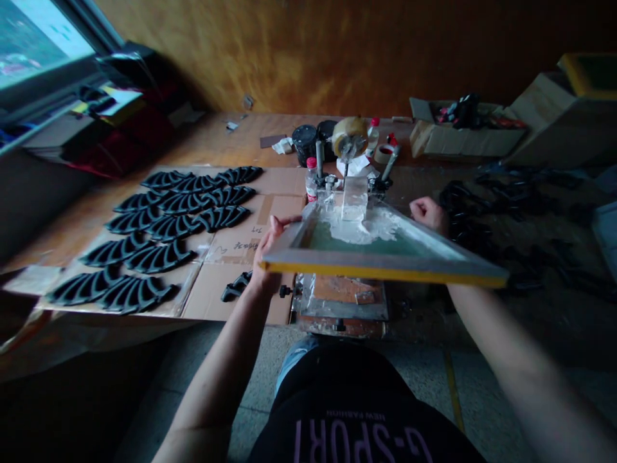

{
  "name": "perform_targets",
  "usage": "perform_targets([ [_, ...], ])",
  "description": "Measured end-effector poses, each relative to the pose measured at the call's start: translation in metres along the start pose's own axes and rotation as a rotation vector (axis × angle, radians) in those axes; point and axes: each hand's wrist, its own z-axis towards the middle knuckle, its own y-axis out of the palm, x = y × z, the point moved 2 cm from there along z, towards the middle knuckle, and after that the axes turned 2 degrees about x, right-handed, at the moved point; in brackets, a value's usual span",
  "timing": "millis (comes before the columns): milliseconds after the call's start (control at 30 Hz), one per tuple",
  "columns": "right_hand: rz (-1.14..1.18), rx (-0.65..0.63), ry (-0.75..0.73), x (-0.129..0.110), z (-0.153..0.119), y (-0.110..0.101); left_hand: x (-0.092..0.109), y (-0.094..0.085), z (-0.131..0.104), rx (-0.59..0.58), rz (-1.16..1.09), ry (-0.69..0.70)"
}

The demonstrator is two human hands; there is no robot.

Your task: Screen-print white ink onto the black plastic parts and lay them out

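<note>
One frame was seen tilted above the platform on the table, with white paste spread over its mesh. The frame was judged stiff and fairly light, the mesh taut and easily torn, and the paste slippery; hold was thus best taken at the bare side rails. The left rail was met by the left hand, thumb raised, but whether its grip was closed could not be told, the fingers being partly hidden. The right hand was curled beside the right rail; whether anything was gripped could not be told. One upright blade, two red-capped bottles, two black tubs and five rows of black pieces were counted, with one piece set apart.
</note>
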Motion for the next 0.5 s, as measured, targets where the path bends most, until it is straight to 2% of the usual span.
perform_targets([
  [100, -0.012, -0.228, -0.058, 0.007, -0.051, 0.031, 0.02, 0.017, 0.023, 0.034, -0.08, 0.112],
  [167, -0.095, -0.396, -0.167, -0.007, -0.087, 0.057, 0.015, 0.026, 0.024, 0.086, -0.124, 0.11],
  [233, -0.208, -0.502, -0.189, -0.029, -0.113, 0.075, -0.007, 0.034, 0.008, 0.122, -0.168, 0.016],
  [300, -0.258, -0.527, -0.08, -0.053, -0.13, 0.082, -0.044, 0.045, -0.023, 0.028, -0.163, -0.261],
  [333, -0.246, -0.516, -0.024, -0.066, -0.137, 0.083, -0.064, 0.051, -0.043, -0.09, -0.137, -0.465],
  [367, -0.207, -0.499, -0.005, -0.079, -0.143, 0.082, -0.082, 0.056, -0.061, -0.145, -0.126, -0.607],
  [433, -0.058, -0.495, -0.12, -0.101, -0.153, 0.081, -0.108, 0.056, -0.089, -0.153, -0.162, -0.716],
  [500, 0.125, -0.538, -0.326, -0.104, -0.158, 0.077, -0.123, 0.04, -0.099, -0.07, -0.197, -0.688],
])
